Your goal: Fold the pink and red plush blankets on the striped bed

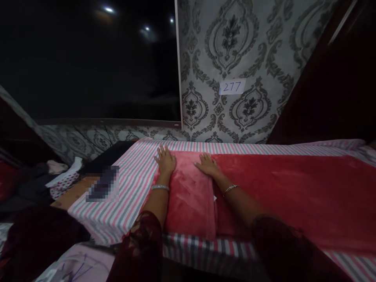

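Observation:
A red plush blanket (293,188) lies spread along the table, with its left end folded over into a flat, lighter-looking panel (189,199). My left hand (165,159) rests on the far left corner of that panel, its fingers spread. Near the panel's far right edge lies my right hand (207,164), palm down with the fingers apart. Neither hand grips anything. A small white tag (215,198) sticks out by the fold's right edge. Under the blanket is a striped cloth (129,184) in pink, grey and white.
A large dark television (91,62) hangs above the table's left side. Patterned wallpaper (202,78) bears a paper marked 277 (232,86). Left of the table lie dark clothes (38,235) and a dotted cloth (63,182). One patch on the striped cloth is blurred out.

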Motion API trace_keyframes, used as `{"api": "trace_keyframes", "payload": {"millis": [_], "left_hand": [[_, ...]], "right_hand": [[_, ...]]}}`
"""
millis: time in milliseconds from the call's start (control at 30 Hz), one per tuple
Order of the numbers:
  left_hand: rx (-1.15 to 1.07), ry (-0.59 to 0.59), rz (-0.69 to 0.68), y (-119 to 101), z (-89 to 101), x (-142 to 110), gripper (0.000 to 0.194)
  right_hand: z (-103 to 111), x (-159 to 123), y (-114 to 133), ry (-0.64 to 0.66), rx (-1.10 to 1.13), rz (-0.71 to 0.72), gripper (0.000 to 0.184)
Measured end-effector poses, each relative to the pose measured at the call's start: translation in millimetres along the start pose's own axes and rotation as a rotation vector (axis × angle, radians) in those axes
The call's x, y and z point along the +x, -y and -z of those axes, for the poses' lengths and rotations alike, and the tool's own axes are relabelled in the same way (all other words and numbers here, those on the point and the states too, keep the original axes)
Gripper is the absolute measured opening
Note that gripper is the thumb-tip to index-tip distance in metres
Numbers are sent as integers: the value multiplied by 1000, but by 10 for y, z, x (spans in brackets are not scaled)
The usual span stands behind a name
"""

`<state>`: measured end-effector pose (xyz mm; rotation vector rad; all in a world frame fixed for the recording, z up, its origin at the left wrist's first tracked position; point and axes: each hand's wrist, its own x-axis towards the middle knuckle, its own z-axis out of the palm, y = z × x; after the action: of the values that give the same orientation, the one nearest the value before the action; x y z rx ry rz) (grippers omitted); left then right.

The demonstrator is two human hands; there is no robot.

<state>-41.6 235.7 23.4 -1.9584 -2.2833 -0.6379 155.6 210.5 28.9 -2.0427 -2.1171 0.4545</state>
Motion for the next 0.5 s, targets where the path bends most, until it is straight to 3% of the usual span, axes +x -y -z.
{"api": "trace_keyframes", "payload": {"millis": [67, 133, 267, 400, 500], "left_hand": [[12, -7, -104, 11, -9, -8, 62], [38, 59, -202, 23, -39, 1, 59], [119, 174, -249, 34, -92, 36, 54], [142, 219, -220, 13, -107, 64, 53], [140, 234, -183, 2, -121, 87, 55]], "right_hand": [[51, 12, 129, -48, -30, 6, 63], [44, 44, 286, -104, -70, 97, 59], [-138, 127, 524, -70, -97, 299, 56], [-320, 189, 519, -88, -79, 284, 57], [-316, 235, 371, -94, -92, 200, 66]]}}
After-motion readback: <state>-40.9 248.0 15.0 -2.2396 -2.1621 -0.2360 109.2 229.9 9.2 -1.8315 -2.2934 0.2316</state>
